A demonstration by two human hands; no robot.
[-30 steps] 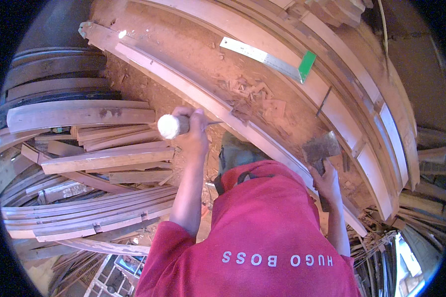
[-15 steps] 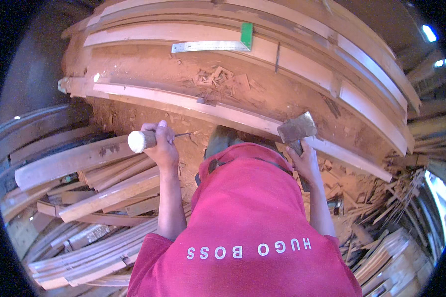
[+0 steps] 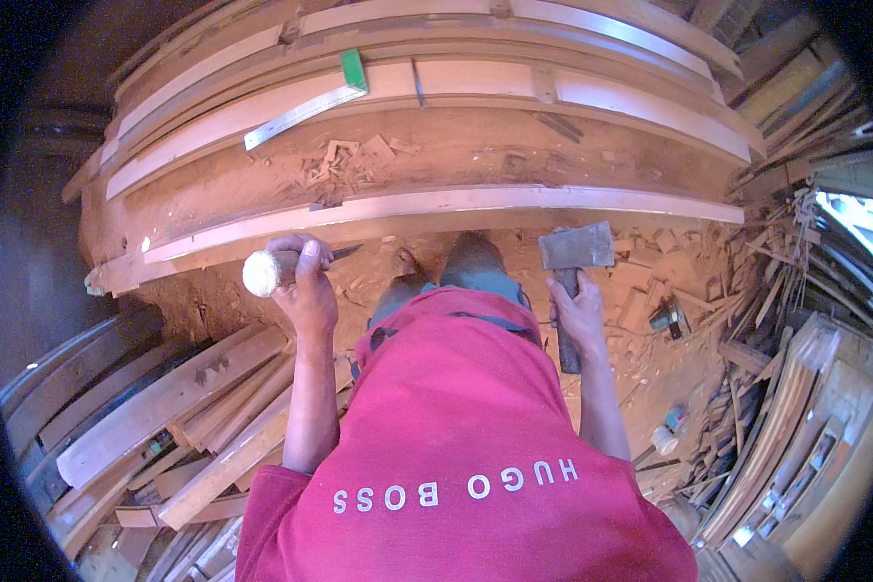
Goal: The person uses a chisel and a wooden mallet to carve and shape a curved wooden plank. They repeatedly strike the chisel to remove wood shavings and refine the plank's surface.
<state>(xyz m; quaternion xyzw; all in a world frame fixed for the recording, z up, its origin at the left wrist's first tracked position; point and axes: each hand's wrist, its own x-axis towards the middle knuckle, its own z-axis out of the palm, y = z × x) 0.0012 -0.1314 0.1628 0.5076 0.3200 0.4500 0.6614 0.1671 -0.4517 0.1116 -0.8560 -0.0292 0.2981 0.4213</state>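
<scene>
My left hand [image 3: 307, 296] is closed round the handle of a chisel [image 3: 261, 274], its pale, round butt end turned to the left and its thin dark blade pointing right. In my right hand [image 3: 582, 308] is a mallet [image 3: 578, 246] with a blocky grey-brown head, held by its dark handle with the head up. Both tools are on the near side of a long, narrow timber [image 3: 436, 202] that lies across in front of me. Neither tool appears to touch it, though depth is hard to judge.
Beyond the timber, a try square [image 3: 306, 114] with green stock and a thin dark stick [image 3: 417, 83] rest on long boards. Wood chips [image 3: 354, 160] lie in between. Stacked planks [image 3: 165, 407] fill the left; curved boards [image 3: 776, 427] and scrap sticks [image 3: 781, 262] crowd the right.
The view has turned, so the timber, try square and boards sit further left. The mallet head no longer overlaps the timber in view. Both hands keep hold of their tools.
</scene>
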